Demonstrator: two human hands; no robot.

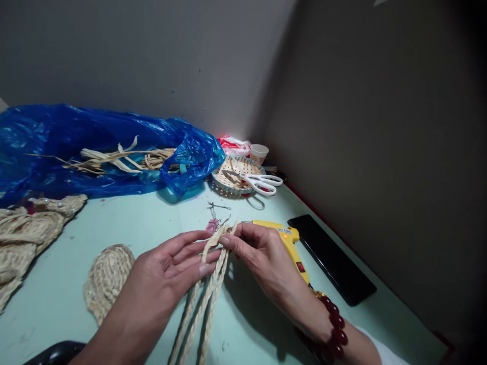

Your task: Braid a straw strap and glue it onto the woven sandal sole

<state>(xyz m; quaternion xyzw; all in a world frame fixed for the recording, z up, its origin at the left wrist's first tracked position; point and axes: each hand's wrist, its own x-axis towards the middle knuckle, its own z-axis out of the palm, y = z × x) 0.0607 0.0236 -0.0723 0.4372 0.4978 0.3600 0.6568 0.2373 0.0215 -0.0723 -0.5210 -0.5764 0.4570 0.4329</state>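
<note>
Three pale braided straw cords [205, 309] run from the near table edge up to my hands. Around the cords, near their top ends, my left hand [178, 263] is closed, with its thumb in front and its fingers behind. My right hand [258, 248] pinches the gathered top ends between thumb and fingers, beside the left fingertips. A small pink piece with dark wire [213, 223] lies just beyond the fingertips. The yellow glue gun [292, 243], with a red switch, rests on its side behind my right hand, which hides part of it.
A blue plastic bag [114, 121] with dried straw strips lies along the back. White-handled scissors [262, 182] lie on a woven basket [232, 190] near a paper cup [259, 152]. A black phone [331, 258] is at right; woven straw pieces [110, 276] are at left.
</note>
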